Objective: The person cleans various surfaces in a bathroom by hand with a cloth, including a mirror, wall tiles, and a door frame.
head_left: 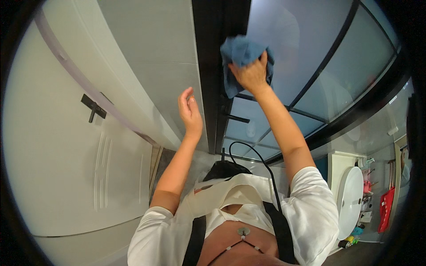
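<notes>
A blue cloth [243, 52] is bunched under my right hand [253, 76], which presses it against the black frame [217, 26] of a glass door. The cloth hangs down past my fingers and also overlaps the frosted glass [288, 48]. Raised in front of the grey tiled wall [146, 53], my left hand [191, 113] holds nothing, its fingers stretched up and the thumb apart. It touches neither the wall nor the frame. Below the cloth, a black door handle [238, 118] sticks out from the frame.
A white door [57, 155] with a black lever handle [93, 108] stands at left. To the right are a white washbasin [349, 199], several toiletries beside it and a red cloth-like item [386, 210]. A black bag [225, 169] with a looping black cable [262, 155] hangs at my front.
</notes>
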`<move>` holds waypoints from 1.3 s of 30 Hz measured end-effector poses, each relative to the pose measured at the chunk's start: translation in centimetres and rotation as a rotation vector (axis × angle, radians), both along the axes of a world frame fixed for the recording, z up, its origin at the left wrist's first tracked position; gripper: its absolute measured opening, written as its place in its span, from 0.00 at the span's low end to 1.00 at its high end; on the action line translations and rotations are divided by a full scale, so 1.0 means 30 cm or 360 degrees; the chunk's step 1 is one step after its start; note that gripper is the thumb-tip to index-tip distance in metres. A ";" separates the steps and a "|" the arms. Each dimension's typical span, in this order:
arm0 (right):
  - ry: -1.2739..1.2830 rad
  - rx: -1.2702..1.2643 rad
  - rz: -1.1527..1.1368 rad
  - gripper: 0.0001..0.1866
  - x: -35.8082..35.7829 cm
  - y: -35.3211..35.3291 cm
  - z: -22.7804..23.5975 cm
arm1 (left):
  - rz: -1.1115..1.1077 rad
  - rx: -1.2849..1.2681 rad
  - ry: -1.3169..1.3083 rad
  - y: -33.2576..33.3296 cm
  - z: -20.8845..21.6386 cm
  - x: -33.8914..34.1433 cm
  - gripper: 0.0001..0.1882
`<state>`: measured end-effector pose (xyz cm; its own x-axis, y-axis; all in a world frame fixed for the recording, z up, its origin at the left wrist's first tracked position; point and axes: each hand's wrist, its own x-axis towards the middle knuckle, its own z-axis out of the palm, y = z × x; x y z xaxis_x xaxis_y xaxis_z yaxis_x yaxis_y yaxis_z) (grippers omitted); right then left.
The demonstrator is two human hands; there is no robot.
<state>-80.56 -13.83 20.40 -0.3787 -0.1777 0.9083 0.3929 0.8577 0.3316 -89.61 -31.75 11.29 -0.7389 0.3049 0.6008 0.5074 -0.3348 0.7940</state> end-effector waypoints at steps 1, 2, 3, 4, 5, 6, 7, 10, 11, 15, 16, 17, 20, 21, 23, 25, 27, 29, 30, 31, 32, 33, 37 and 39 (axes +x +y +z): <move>-0.0067 -0.0089 -0.0064 0.15 -0.023 -0.014 0.033 | -0.0015 0.0040 0.0001 -0.008 0.018 -0.025 0.14; -0.0130 -0.0177 -0.0129 0.19 -0.049 -0.025 0.050 | -0.0029 0.0080 0.0006 -0.016 0.034 -0.046 0.14; -0.0124 -0.0153 -0.0222 0.20 -0.070 -0.026 0.030 | -0.0050 0.0087 0.0009 -0.029 0.056 -0.054 0.14; -0.0131 -0.0216 -0.0288 0.21 -0.079 -0.038 -0.003 | -0.0085 0.0090 0.0025 -0.033 0.056 -0.072 0.14; -0.0138 -0.0272 -0.0347 0.21 -0.086 -0.054 -0.049 | -0.0114 0.0101 0.0041 -0.036 0.054 -0.089 0.14; -0.0145 -0.0327 -0.0409 0.21 -0.091 -0.065 -0.103 | -0.0145 0.0112 0.0057 -0.040 0.050 -0.102 0.13; -0.0261 -0.0347 -0.0502 0.22 -0.084 -0.067 -0.189 | -0.0197 0.0068 0.0061 -0.048 0.040 -0.101 0.13; -0.0531 -0.0479 -0.0438 0.23 -0.011 -0.095 -0.417 | -0.0347 -0.0018 0.0103 -0.060 0.035 -0.112 0.12; -0.0472 -0.0526 -0.0404 0.23 0.000 -0.126 -0.419 | -0.0381 -0.0021 0.0112 -0.067 0.028 -0.124 0.12; -0.0390 -0.0658 -0.0316 0.23 0.050 -0.234 -0.393 | -0.0436 -0.0060 0.0138 -0.067 -0.004 -0.170 0.12; -0.0411 -0.0680 -0.0310 0.24 0.071 -0.254 -0.380 | -0.0464 -0.0052 0.0131 -0.063 0.001 -0.170 0.12; -0.0396 -0.0683 -0.0214 0.25 0.085 -0.280 -0.366 | -0.0479 -0.0047 0.0117 -0.068 0.003 -0.169 0.12; -0.0230 -0.0851 -0.0174 0.26 0.129 -0.338 -0.411 | -0.0520 -0.0039 0.0070 -0.078 0.001 -0.181 0.12; -0.0214 -0.0758 -0.0310 0.28 0.135 -0.342 -0.439 | -0.0528 -0.0039 0.0051 -0.080 -0.003 -0.186 0.12; -0.0351 -0.0776 -0.0309 0.30 0.114 -0.330 -0.467 | -0.0515 -0.0031 0.0032 -0.075 -0.008 -0.189 0.12; -0.0439 -0.0787 -0.0286 0.33 0.100 -0.298 -0.508 | -0.0511 -0.0032 0.0029 -0.072 -0.017 -0.183 0.12; -0.0602 -0.0958 -0.0337 0.33 0.118 -0.263 -0.601 | -0.0507 -0.0011 0.0054 -0.061 -0.024 -0.175 0.12; -0.0660 -0.1060 -0.0284 0.32 0.140 -0.255 -0.614 | -0.0491 -0.0022 0.0087 -0.057 -0.025 -0.179 0.12; -0.0636 -0.1071 -0.0218 0.31 0.154 -0.250 -0.596 | -0.0481 -0.0036 0.0103 -0.063 -0.029 -0.180 0.12; -0.0601 -0.1085 -0.0150 0.30 0.162 -0.247 -0.585 | -0.0470 -0.0071 0.0082 -0.075 -0.038 -0.184 0.12; -0.0526 -0.1110 -0.0051 0.29 0.170 -0.248 -0.595 | -0.0451 -0.0085 0.0073 -0.084 -0.041 -0.198 0.12; -0.0440 -0.1105 0.0036 0.27 0.190 -0.247 -0.604 | -0.0444 -0.0069 0.0076 -0.077 -0.025 -0.213 0.12; 0.0125 -0.1204 0.0183 0.27 0.142 -0.249 -0.414 | -0.0320 0.0012 0.0129 -0.077 0.036 -0.253 0.12; 0.0302 -0.0887 0.0300 0.27 0.088 -0.248 -0.220 | -0.0275 0.0027 0.0162 -0.085 0.078 -0.259 0.12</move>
